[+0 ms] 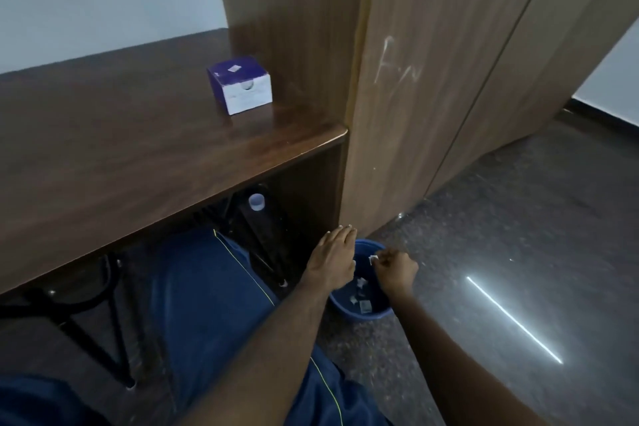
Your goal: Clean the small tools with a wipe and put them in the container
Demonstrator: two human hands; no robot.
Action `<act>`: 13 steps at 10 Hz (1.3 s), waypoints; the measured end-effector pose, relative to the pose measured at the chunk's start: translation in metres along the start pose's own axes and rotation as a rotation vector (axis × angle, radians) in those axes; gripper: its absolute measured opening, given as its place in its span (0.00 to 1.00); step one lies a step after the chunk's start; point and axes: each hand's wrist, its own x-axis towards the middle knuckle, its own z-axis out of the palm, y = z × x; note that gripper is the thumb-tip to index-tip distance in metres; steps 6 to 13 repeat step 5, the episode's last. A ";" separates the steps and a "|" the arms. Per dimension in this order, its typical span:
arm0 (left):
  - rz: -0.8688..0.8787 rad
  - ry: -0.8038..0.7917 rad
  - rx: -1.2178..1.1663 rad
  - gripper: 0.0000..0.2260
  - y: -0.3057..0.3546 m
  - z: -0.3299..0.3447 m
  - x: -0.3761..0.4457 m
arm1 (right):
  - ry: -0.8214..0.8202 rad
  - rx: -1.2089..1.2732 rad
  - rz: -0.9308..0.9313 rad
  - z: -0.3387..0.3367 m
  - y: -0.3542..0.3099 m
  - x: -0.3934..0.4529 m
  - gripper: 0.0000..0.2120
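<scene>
Forearms: both bare, reaching forward and down from the near edge, over dark blue trousers with a thin yellow seam line.
Left hand [332,261]: flat, fingers straight and together, palm down, holding nothing; it hovers over the near-left rim of the round blue plastic bin [359,313].
Right hand [397,270]: fingers curled, pinching a small white scrap [373,259], likely a used wipe or its wrapper, though too small to tell; it is held above the bin's opening.
Bin contents: several small pale crumpled bits lie on the bottom, below and between the hands.
Step in hand (judged): dropping the scrap as waste. Do it well by letting go only while the pinch is over the middle of the opening, as light paper drifts; the flat left hand can guard the rim.
Task things: no small tools or container can be made out. A purple and white cardboard box [239,85] sits well beyond the left hand, up on the glossy dark wooden desk [121,149]; possibly the wipe box.
Materials: desk smooth and reflective; speckled stone floor to the right of the right hand, polished; matte wood-grain cupboard panel [415,97] beyond both hands.
</scene>
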 end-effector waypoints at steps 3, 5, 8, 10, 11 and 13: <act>0.006 -0.058 -0.068 0.36 0.002 0.017 0.020 | -0.017 0.039 0.086 -0.002 0.011 0.009 0.13; -0.042 -0.065 -0.059 0.36 -0.010 0.009 0.013 | -0.031 0.054 0.054 0.003 0.008 0.001 0.20; -0.042 -0.065 -0.059 0.36 -0.010 0.009 0.013 | -0.031 0.054 0.054 0.003 0.008 0.001 0.20; -0.042 -0.065 -0.059 0.36 -0.010 0.009 0.013 | -0.031 0.054 0.054 0.003 0.008 0.001 0.20; -0.042 -0.065 -0.059 0.36 -0.010 0.009 0.013 | -0.031 0.054 0.054 0.003 0.008 0.001 0.20; -0.042 -0.065 -0.059 0.36 -0.010 0.009 0.013 | -0.031 0.054 0.054 0.003 0.008 0.001 0.20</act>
